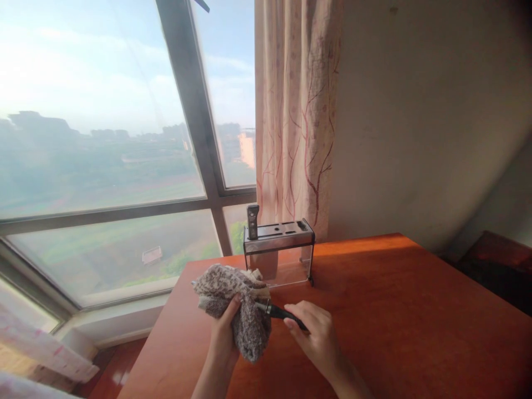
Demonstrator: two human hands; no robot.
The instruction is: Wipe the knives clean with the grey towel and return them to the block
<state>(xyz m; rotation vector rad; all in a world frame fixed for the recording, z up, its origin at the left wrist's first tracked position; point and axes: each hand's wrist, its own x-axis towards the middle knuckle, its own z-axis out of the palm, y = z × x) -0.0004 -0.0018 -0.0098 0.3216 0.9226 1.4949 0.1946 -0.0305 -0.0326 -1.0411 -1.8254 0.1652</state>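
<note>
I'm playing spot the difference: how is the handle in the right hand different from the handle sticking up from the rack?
The held handle slants in the right hand; the other handle stands nearly upright in the rack. The held handle looks plain; the other handle has pale spots. Both are dark.

Your right hand [316,326] can pass rightward over the table [415,316]; ahead, the knife rack [282,242] blocks you.

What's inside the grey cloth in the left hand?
A black handle, held by the right hand, leads to a short metal part entering the grey cloth. The rest is covered by the folds, so its shape can't be seen.
</note>
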